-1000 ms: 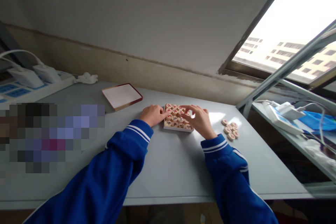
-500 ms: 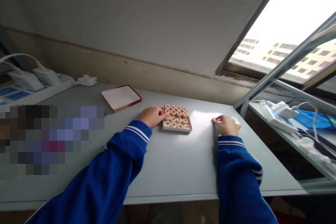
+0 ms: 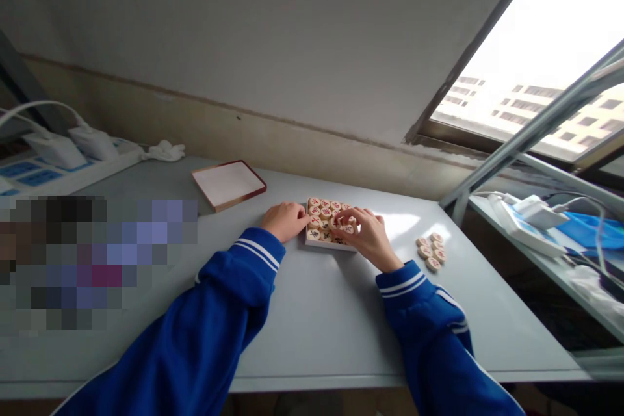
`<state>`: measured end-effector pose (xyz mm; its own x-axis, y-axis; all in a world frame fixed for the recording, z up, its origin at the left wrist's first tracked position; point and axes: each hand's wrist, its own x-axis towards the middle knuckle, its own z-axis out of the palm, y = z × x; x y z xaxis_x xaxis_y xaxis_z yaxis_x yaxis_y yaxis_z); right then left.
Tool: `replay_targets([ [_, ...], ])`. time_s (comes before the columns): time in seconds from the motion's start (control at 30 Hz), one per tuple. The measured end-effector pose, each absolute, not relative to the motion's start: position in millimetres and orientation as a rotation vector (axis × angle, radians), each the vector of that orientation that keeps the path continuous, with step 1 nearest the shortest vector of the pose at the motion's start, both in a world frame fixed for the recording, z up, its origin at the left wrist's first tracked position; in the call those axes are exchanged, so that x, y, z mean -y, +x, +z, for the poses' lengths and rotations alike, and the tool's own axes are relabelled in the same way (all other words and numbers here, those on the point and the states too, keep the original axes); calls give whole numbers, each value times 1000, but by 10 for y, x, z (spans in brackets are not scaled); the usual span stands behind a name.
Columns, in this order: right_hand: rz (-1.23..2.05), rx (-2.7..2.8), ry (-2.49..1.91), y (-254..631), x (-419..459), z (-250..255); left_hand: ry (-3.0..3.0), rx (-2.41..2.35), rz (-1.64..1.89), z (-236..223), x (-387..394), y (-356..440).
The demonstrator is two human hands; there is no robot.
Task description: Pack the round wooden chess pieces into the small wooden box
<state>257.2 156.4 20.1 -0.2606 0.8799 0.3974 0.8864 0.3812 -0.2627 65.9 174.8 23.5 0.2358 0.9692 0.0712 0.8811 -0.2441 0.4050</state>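
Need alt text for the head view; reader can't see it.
The right hand is over a box of round pieces, the left hand at its left edge. Loose pieces lie to the right on a grey desk.

A smooth, light grey rectangular bench [image 3: 322,318] runs across the room. Behind it rises a plain, shadowed grey painted wall [image 3: 244,45], above a dull cream lower band [image 3: 302,151] with a rough brown seam between them. Beyond the bench's far right corner, a large glass window [image 3: 556,6] in a brownish frame shows glaring white sky and pale, flat-roofed buildings [image 3: 541,104]. A slanting grey metal bar [image 3: 529,130] climbs from that same corner, and a narrow grey metal shelf [image 3: 536,258] stands right of the bench. A bright patch of daylight [image 3: 402,224] falls on the bench's right half; below its front edge everything is dim.
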Motion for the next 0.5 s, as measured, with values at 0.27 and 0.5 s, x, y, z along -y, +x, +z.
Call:
replay_targets([
  [0.27, -42, 2194, -1479, 2583, -1593, 98, 2248, -1715, 446, 215, -1764, 661],
  [0.5, -35, 2086, -1575, 2769, -1538, 342, 2271, -1716, 469, 215, -1749, 672],
])
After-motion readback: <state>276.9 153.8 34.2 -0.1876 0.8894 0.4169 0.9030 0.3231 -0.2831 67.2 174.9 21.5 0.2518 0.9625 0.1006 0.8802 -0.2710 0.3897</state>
